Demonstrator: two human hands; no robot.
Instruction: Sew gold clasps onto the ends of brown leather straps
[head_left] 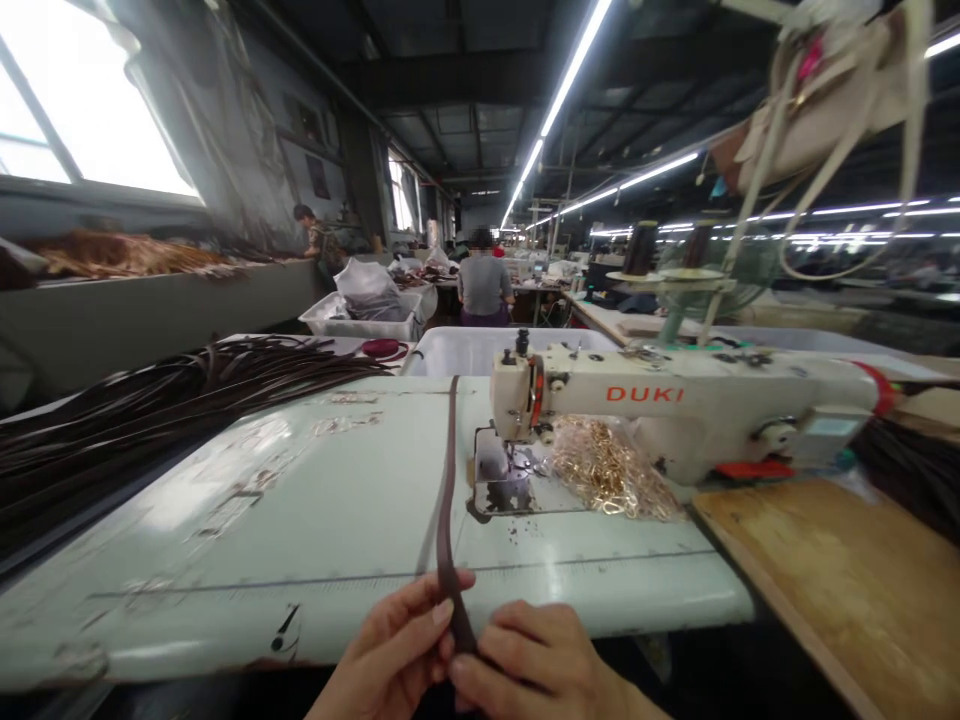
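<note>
A long dark brown strap (447,490) runs from the table's far edge toward me, left of the sewing machine's needle plate. My left hand (409,640) pinches it between thumb and fingers at the near table edge. Just below and to the right, my right hand (536,660) has its fingers closed on the strap's near part; its very end is hidden. The white sewing machine (585,390) marked DUKI stands beyond my right hand. Under its arm lies a clear bag of gold-coloured metal clasps (607,470).
Many dark straps (150,420) are heaped along the table's left side. A wooden board (840,580) lies at the right. Behind the table stands a white bin (450,350). Thread cones (641,250) rise behind the machine. A seated person (484,285) is farther ahead.
</note>
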